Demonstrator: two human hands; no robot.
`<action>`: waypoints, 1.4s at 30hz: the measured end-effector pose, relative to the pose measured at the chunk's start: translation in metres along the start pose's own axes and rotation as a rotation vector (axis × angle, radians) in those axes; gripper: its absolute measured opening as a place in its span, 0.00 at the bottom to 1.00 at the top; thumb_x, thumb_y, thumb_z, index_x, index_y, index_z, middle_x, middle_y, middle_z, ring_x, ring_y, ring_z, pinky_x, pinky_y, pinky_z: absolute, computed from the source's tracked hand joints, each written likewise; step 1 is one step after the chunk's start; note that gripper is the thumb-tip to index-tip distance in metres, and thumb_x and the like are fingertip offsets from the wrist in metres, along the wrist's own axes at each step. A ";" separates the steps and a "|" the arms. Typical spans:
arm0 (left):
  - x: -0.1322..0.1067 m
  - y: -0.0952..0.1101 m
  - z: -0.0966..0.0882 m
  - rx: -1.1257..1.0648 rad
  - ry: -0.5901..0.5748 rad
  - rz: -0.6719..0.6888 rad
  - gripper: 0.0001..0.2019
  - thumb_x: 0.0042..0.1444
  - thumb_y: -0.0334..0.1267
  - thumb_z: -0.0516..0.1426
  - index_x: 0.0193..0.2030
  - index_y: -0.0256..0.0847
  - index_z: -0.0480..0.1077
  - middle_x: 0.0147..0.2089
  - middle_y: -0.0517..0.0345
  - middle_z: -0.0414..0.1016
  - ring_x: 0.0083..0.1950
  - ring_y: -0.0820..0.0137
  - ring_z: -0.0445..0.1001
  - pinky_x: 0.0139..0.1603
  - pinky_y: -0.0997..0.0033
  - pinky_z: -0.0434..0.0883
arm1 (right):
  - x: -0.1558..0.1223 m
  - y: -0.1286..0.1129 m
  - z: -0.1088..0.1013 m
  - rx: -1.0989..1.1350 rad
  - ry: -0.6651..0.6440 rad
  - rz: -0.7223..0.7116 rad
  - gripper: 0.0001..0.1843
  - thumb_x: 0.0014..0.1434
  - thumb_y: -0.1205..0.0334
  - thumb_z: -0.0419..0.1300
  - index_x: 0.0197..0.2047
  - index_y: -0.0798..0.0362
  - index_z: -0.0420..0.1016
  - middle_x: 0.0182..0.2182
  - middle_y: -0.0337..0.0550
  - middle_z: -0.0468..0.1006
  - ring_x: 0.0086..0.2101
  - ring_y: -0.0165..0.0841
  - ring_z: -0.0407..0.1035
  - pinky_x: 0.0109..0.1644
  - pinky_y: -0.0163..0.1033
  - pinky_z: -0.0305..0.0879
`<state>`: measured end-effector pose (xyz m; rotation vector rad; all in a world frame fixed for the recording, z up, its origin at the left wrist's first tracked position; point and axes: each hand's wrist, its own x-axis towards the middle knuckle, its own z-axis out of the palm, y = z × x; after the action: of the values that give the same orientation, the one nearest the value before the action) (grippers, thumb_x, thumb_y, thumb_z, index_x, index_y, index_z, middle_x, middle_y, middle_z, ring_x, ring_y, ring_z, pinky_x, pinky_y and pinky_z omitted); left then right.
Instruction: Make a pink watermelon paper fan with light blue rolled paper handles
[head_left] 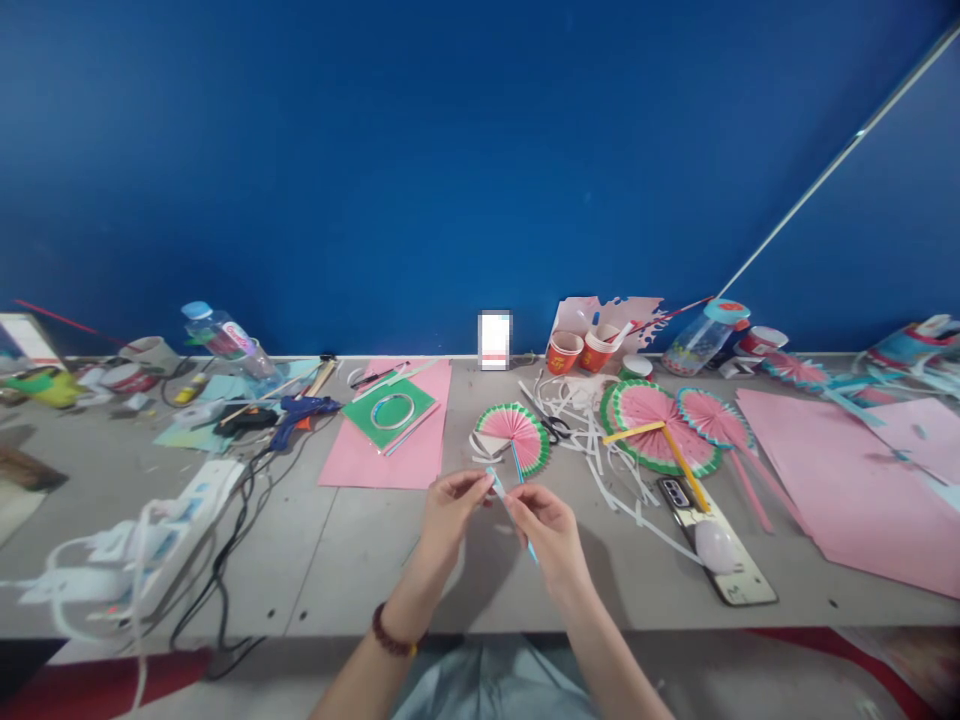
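Over the front middle of the table, my left hand [457,505] and my right hand [546,525] meet, fingers pinched. Between them they grip a narrow light-blue paper strip [498,484]; its lower end [532,552] shows beneath my right hand. Just beyond my fingers lies a folded paper fan [531,430], pink with a green and white rim like a watermelon slice, with a blue stick along it. A pair of black-handled scissors [556,430] rests at the fan's right, among white paper strips [592,460].
Left of centre, a green square sheet [420,402] with a tape ring [393,411] lies on pink paper [352,465]. Farther left are a blue glue gun [289,425] and a power strip [195,520]. Rightward lie a large watermelon fan [630,400], a phone [739,560] and pink sheets [847,500].
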<state>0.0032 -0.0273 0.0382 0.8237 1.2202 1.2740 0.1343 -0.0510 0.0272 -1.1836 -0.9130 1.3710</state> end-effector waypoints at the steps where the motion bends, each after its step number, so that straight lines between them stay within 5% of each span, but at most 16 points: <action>1: -0.002 0.000 0.001 -0.006 0.010 0.009 0.11 0.39 0.42 0.67 0.26 0.36 0.78 0.25 0.55 0.77 0.27 0.72 0.72 0.29 0.74 0.71 | 0.000 -0.001 0.001 -0.028 0.008 -0.005 0.16 0.49 0.49 0.66 0.28 0.56 0.75 0.21 0.36 0.70 0.17 0.21 0.54 0.20 0.30 0.51; 7: -0.009 0.003 0.003 -0.039 0.024 0.004 0.11 0.37 0.42 0.67 0.27 0.37 0.79 0.29 0.53 0.80 0.29 0.69 0.75 0.30 0.72 0.74 | 0.002 -0.003 0.002 -0.139 0.049 -0.073 0.16 0.50 0.49 0.64 0.28 0.55 0.75 0.21 0.38 0.72 0.22 0.26 0.60 0.23 0.30 0.56; 21: -0.015 0.003 0.004 -0.052 0.011 -0.017 0.13 0.35 0.42 0.68 0.29 0.37 0.80 0.31 0.51 0.80 0.29 0.68 0.76 0.31 0.70 0.76 | 0.007 -0.001 0.001 -0.189 0.057 -0.079 0.17 0.50 0.48 0.64 0.28 0.56 0.75 0.21 0.40 0.72 0.20 0.25 0.58 0.20 0.30 0.50; 42: -0.018 0.005 0.004 -0.065 0.006 -0.011 0.13 0.34 0.43 0.69 0.28 0.38 0.80 0.31 0.52 0.80 0.30 0.69 0.76 0.31 0.72 0.75 | 0.005 -0.007 0.002 -0.249 0.056 -0.144 0.14 0.52 0.51 0.62 0.27 0.55 0.73 0.22 0.39 0.73 0.24 0.28 0.64 0.30 0.33 0.60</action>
<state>0.0085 -0.0430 0.0475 0.7657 1.1804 1.3008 0.1337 -0.0448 0.0336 -1.3091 -1.1305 1.1270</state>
